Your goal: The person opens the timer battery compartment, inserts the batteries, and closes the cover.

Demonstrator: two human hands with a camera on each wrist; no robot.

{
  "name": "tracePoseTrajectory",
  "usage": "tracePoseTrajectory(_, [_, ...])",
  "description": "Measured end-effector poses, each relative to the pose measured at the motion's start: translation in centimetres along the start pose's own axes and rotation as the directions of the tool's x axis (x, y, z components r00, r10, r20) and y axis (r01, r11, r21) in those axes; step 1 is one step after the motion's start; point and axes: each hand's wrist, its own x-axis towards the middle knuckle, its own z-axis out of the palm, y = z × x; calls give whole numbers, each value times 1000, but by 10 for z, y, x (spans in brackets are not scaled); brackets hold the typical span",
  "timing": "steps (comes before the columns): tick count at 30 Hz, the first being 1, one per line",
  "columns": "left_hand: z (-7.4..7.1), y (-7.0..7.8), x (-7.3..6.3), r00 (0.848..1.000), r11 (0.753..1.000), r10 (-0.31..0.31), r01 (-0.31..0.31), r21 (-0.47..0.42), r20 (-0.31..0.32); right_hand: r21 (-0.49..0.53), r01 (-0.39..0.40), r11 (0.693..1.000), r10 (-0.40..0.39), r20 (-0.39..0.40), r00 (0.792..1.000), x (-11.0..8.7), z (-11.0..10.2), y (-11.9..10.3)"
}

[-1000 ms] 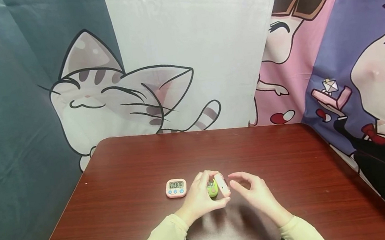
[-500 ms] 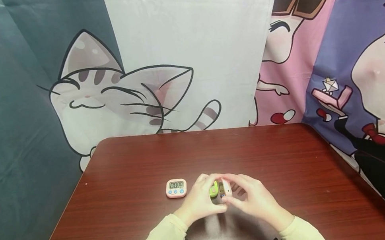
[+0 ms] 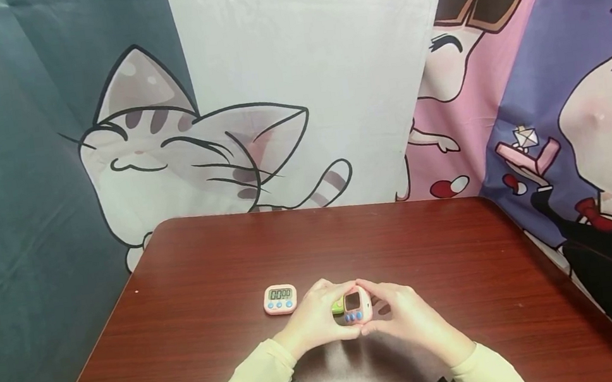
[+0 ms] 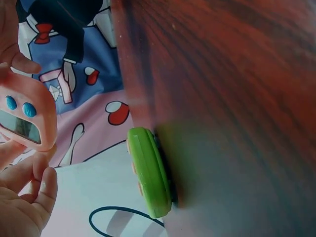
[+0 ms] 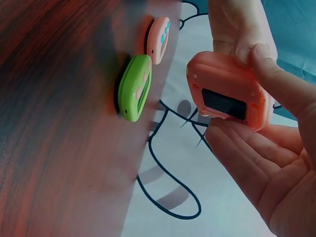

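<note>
Between my two hands, raised over the table, is a pink kitchen timer point(image 3: 357, 305) with blue buttons and a blank screen. My left hand point(image 3: 317, 320) pinches it with a finger at the top edge and the thumb at the bottom. Opposite, my right hand point(image 3: 413, 313) grips the same timer, thumb low and index finger high. The right wrist view catches the timer's back point(image 5: 224, 91), which has a dark rectangle on it. A green timer point(image 4: 149, 173) lies on the table behind the hands, mostly covered by them in the head view.
Another pink timer point(image 3: 280, 300), its display reading 00:00, lies face up left of the hands. The reddish-brown table point(image 3: 205, 260) ends at a printed cloth backdrop point(image 3: 320, 74) with cartoon figures.
My right hand, at first apart with nothing in it, has come in and taken hold of the pink timer. The timer has turned from edge-on to face the head camera.
</note>
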Motion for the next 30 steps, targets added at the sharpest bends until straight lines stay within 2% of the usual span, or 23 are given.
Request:
tracePoseTrajectory(9, [-2,0,2,1000,999,8,-9,45,10,10,0,1000,0,-7,1000,0,0,5])
tracePoseTrajectory(18, [-2,-1,2,1000,1000,17,-17,21,-8,186,-80,979,82,-3,997,-2,0,9])
tracePoseTrajectory(21, [-1,-2,2,1000,1000,12,-12,18,-3,268,-136,954,137,14,991,-3,-1,11])
tracePoseTrajectory(25, [-1,-2,3,1000,1000,6,-6,7,5,409,-228,884,224,60,973,-6,-4,15])
tracePoseTrajectory(28, [-2,-3,4,1000,1000,1,-1,-6,3,488,-266,831,259,83,962,-8,-5,19])
tracePoseTrajectory(30, [-2,-3,4,1000,1000,-8,8,-9,2,514,-266,816,263,80,961,-9,-6,21])
